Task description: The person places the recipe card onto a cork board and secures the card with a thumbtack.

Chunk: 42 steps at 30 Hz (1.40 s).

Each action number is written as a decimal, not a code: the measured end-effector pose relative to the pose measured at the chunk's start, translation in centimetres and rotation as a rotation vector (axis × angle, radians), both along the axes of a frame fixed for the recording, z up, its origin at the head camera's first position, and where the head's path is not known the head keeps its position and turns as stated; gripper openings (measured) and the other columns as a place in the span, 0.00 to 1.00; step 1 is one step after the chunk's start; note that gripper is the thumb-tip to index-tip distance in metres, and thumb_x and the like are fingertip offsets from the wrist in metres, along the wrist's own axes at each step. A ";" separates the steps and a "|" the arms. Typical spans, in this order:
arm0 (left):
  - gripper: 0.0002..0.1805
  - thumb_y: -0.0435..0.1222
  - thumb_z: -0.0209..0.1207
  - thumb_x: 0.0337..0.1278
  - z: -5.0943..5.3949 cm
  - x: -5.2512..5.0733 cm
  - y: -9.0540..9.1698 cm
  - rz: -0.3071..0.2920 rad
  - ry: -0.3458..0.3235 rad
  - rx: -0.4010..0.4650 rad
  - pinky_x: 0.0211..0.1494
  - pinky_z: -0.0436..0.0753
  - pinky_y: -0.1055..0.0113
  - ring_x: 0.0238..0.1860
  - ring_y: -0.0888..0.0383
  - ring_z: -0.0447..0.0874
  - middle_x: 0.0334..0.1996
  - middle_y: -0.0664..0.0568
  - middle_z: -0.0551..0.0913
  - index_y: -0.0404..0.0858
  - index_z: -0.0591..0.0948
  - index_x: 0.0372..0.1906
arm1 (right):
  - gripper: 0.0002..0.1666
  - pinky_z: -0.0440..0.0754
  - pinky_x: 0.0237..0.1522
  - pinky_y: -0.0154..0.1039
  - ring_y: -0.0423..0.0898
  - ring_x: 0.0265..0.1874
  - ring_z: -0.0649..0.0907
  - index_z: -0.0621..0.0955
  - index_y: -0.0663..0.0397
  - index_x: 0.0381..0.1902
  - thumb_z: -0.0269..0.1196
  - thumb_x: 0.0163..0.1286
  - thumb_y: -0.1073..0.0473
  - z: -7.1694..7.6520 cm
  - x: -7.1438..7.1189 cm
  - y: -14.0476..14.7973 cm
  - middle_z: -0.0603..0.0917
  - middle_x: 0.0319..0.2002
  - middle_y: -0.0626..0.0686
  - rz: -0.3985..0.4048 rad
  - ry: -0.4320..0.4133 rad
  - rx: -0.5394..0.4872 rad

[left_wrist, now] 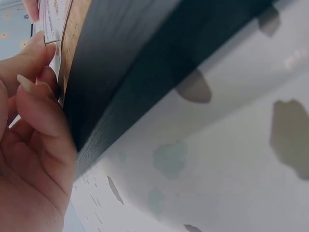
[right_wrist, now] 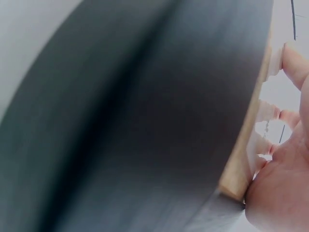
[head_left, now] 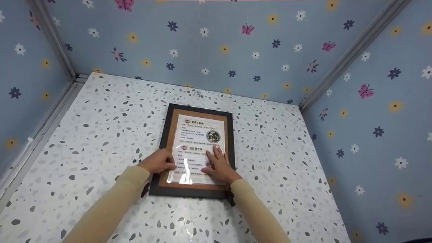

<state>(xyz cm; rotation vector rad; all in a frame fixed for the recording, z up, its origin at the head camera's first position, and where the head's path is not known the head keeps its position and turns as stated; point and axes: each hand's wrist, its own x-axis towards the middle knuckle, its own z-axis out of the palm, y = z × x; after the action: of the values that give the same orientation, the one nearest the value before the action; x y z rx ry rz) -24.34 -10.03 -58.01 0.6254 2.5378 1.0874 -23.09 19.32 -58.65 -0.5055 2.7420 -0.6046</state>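
A black frame (head_left: pixel 190 193) with a cork-brown inner board (head_left: pixel 165 177) lies on the speckled surface. On the board is a glossy printed sheet (head_left: pixel 194 135) with text and round food pictures. My left hand (head_left: pixel 157 162) is at the sheet's lower left edge; in the left wrist view this hand (left_wrist: pixel 34 121) pinches a thin pin-like thing (left_wrist: pixel 52 42) between thumb and finger, against the sheet. My right hand (head_left: pixel 221 167) rests with fingers spread on the lower right of the sheet. In the right wrist view the right hand (right_wrist: pixel 285 154) reaches over the frame's edge (right_wrist: pixel 193 96).
A white speckled table (head_left: pixel 270 152) surrounds the frame. Blue flowered panels (head_left: pixel 216 44) stand behind it and at both sides, with grey metal strips (head_left: pixel 354 50) at the corners. Small dark things (head_left: pixel 145 189) show beside the frame under the left forearm.
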 end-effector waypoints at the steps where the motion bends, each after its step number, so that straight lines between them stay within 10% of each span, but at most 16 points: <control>1: 0.04 0.35 0.70 0.53 0.0 0.0 0.0 0.000 -0.001 -0.004 0.27 0.75 0.64 0.22 0.59 0.74 0.20 0.56 0.79 0.40 0.87 0.27 | 0.50 0.31 0.72 0.52 0.55 0.77 0.39 0.56 0.47 0.79 0.60 0.67 0.35 0.0 0.0 0.0 0.41 0.79 0.58 0.000 0.000 0.001; 21: 0.06 0.38 0.70 0.56 0.5 -0.2 0.3 0.011 -0.042 -0.106 0.30 0.75 0.63 0.25 0.58 0.75 0.23 0.56 0.79 0.43 0.85 0.26 | 0.50 0.33 0.73 0.50 0.54 0.77 0.40 0.57 0.46 0.78 0.62 0.66 0.35 -0.1 -0.2 0.2 0.42 0.79 0.57 -0.008 0.004 -0.026; 42: 0.21 0.48 0.77 0.42 -0.2 0.3 0.1 0.105 0.124 -0.161 0.26 0.71 0.61 0.21 0.56 0.71 0.18 0.55 0.74 0.43 0.75 0.19 | 0.50 0.35 0.73 0.51 0.55 0.77 0.42 0.59 0.49 0.77 0.63 0.66 0.35 -0.3 -0.1 0.2 0.44 0.78 0.59 0.001 0.033 -0.019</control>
<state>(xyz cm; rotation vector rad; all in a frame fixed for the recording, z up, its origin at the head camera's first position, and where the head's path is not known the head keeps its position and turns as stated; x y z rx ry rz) -24.08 -9.93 -58.24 0.5375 2.7587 0.8904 -23.20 19.53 -58.99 -0.5256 2.7691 -0.6279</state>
